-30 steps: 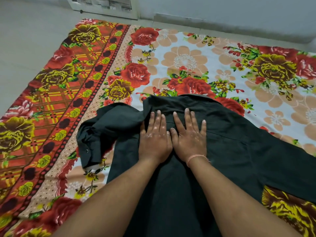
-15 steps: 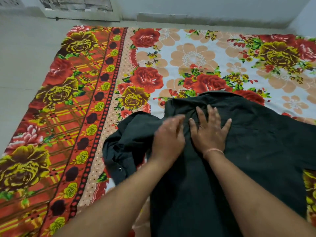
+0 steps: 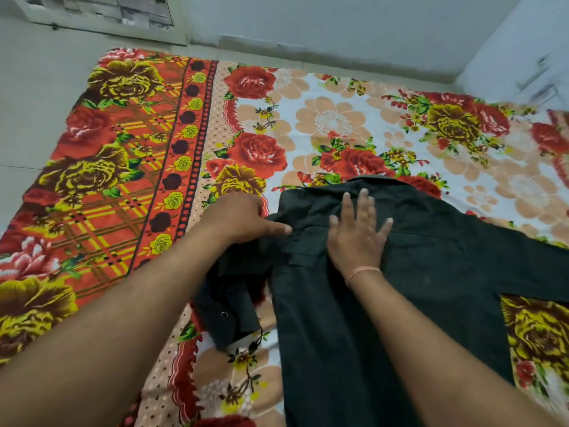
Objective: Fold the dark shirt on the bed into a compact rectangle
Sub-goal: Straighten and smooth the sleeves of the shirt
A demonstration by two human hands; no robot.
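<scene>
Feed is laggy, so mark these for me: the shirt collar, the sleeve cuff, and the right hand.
shirt collar (image 3: 374,179), head view, top edge.
sleeve cuff (image 3: 229,322), head view, beside the snap.
right hand (image 3: 357,238), head view, back of hand.

No readable text, label, brand or number shows anywhere.

Bed (image 3: 338,124) spread with a flowered sheet (image 3: 129,167): red and yellow roses on an orange check at the left, a dotted band with dark spots next to it, peach blooms on white across the middle and right. Dark shirt (image 3: 431,272) lying flat on the sheet, collar toward the far edge, body running toward the near edge. Left sleeve (image 3: 229,306) bunched and crumpled just beside the body, cuff with a small snap showing. Right sleeve stretched out flat toward the right edge.
</scene>
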